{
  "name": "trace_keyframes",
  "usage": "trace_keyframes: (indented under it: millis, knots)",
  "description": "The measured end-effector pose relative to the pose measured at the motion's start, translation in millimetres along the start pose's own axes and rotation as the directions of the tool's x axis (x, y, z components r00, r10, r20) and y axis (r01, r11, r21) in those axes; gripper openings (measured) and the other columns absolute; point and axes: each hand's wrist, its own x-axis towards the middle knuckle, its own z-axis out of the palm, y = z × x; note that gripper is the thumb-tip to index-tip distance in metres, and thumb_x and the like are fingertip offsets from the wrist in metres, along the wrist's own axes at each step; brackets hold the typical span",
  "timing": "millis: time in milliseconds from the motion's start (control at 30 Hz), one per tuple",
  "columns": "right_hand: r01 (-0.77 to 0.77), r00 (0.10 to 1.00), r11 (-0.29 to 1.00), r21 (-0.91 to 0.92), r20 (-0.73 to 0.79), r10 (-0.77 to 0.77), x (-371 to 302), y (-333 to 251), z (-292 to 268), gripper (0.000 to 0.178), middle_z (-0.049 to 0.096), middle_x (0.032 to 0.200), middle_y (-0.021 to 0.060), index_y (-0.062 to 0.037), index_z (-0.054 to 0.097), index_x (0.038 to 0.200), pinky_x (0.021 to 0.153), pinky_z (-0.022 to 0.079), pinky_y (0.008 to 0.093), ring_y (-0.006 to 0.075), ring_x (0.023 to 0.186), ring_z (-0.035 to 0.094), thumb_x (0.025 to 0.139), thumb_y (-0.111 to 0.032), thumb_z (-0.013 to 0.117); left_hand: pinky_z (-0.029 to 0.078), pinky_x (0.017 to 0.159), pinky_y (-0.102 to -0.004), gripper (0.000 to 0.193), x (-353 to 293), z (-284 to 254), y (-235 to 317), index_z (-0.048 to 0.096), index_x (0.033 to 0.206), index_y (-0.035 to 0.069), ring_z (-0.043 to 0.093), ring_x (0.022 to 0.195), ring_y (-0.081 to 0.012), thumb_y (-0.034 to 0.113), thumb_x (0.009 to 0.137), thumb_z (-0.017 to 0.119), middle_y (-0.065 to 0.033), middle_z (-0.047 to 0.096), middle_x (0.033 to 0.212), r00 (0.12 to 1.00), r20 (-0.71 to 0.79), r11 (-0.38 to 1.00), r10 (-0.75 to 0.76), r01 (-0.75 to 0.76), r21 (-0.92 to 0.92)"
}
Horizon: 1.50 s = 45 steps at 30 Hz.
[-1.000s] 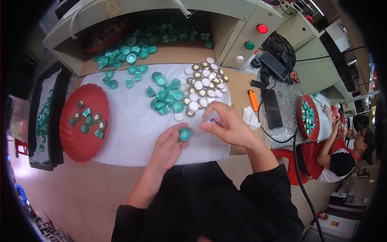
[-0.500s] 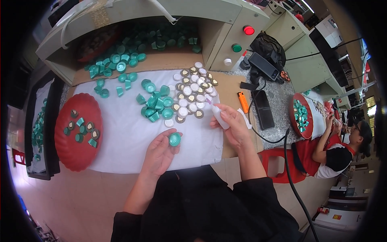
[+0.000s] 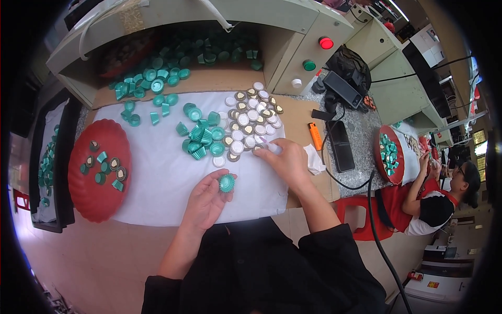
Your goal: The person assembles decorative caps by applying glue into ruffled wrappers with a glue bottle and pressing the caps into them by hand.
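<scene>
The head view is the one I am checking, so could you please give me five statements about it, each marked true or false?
1. The left hand holds a green fluted cup. True.
2. The right hand is empty. False: it holds a small whitish bottle, partly hidden by the fingers.
3. The red tray contains only green cups. False: round pieces with gold-coloured centres lie in it too.
4. The orange object lies to the right of the white sheet. True.
5. The green button sits above the red one. False: it sits below.
</scene>
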Motion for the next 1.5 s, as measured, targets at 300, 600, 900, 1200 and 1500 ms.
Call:
trace_keyframes:
  millis: [300, 600, 900, 1200, 1500]
  knots:
    - [0.256, 0.943, 0.955, 0.146, 0.178, -0.280, -0.8, 9.5, -6.7, 0.035, 0.061, 0.070, 0.0136, -0.0023, 0.062, 0.091, 0.061, 0.046, 0.0286, 0.0210, 0.062, 0.060, 0.065, -0.025, 0.067, 0.038, 0.073, -0.0272, 0.030, -0.5, -0.4, -0.6, 0.042, 0.112, 0.000, 0.048, 0.087, -0.0143, 0.018, 0.087, 0.043, -0.0143, 0.049, 0.109, 1.000, 0.004, 1.000, -0.006, 0.006, 0.006]
    - [0.068, 0.998, 0.996, -0.056, 0.004, -0.068, -16.0, -0.1, 8.9, 0.032, 0.060, 0.072, 0.0119, -0.0023, 0.062, 0.084, 0.055, 0.044, 0.0312, 0.0222, 0.060, 0.057, 0.063, -0.025, 0.069, 0.039, 0.078, -0.0289, 0.026, -0.4, 3.3, -1.9, 0.043, 0.111, 0.002, 0.048, 0.092, -0.0149, 0.012, 0.087, 0.043, -0.0130, 0.049, 0.108, 1.000, 0.004, 1.000, 0.008, -0.008, 0.016]
    - [0.185, 0.982, 0.982, -0.042, -0.032, -0.187, -19.9, -3.0, 7.7, 0.027, 0.058, 0.080, 0.0119, -0.0039, 0.061, 0.086, 0.062, 0.045, 0.0340, 0.0256, 0.071, 0.057, 0.064, -0.020, 0.066, 0.037, 0.080, -0.0282, 0.030, -0.8, 5.1, -4.5, 0.044, 0.110, 0.004, 0.047, 0.095, -0.0144, 0.005, 0.082, 0.050, -0.0101, 0.047, 0.113, 0.997, 0.018, 0.991, 0.071, -0.073, 0.111]
    - [0.218, 0.955, 0.762, 0.610, 0.030, -0.297, -52.3, -13.9, 4.3, 0.034, 0.055, 0.083, 0.0038, -0.0003, 0.059, 0.092, 0.059, 0.039, 0.0182, 0.0064, 0.064, 0.048, 0.059, 0.001, 0.066, 0.037, 0.084, -0.0293, 0.027, -0.5, 4.4, -5.0, 0.045, 0.109, 0.002, 0.046, 0.097, -0.0140, 0.002, 0.082, 0.049, -0.0079, 0.048, 0.111, 0.995, 0.048, 0.988, 0.083, -0.088, 0.127]
    - [0.491, 0.838, 0.693, 0.527, -0.069, -0.542, -58.1, -17.2, 12.8, 0.042, 0.055, 0.090, 0.0091, -0.0038, 0.057, 0.098, 0.061, 0.046, 0.0242, 0.0179, 0.073, 0.057, 0.058, 0.002, 0.067, 0.039, 0.085, -0.0347, 0.031, -1.4, 5.1, -3.0, 0.042, 0.113, 0.003, 0.052, 0.094, -0.0207, 0.009, 0.084, 0.049, -0.0102, 0.051, 0.105, 0.994, 0.088, 0.993, 0.062, -0.070, 0.094]
